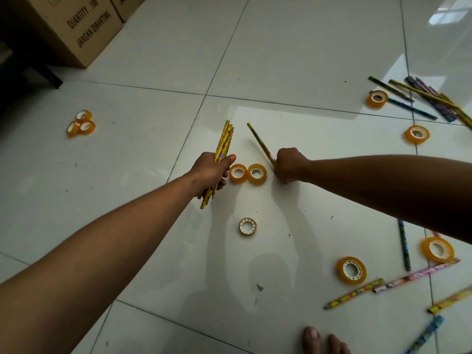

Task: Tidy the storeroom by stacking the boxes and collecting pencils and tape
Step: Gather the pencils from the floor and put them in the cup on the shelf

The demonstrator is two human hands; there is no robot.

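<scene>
A bundle of yellow pencils (221, 159) is gripped in the left hand (210, 172), fingers and thumb curled round its middle, so that the ends stick out above and below the fist. A single yellow pencil (261, 144) is held in the right hand (290, 166), whose fingers are curled round its lower end; the free end is angled up and to the left, away from the bundle. Both hands are held out over the white tiled floor (293, 60).

Between the two hands, on the floor, two amber tape rolls (248, 173) are seen lying flat and touching each other. A smaller pale roll (247, 226) lies alone, nearer the person. Three more rolls (81, 123) are clustered at the far left, well apart from the hands. On the right, one roll (377, 99) rests against a loose heap of dark and yellow pencils (431, 102), and another roll (416, 134) lies just below that heap. Lower right, two larger rolls (351, 270) (438, 249) are found among scattered patterned pencils (355, 293), a dark one (404, 245) lying near the right forearm.

Cardboard boxes (74, 29) printed with "QUANTITY 100" stand on the floor at the upper left. Bare toes (323, 339) are visible at the bottom edge
</scene>
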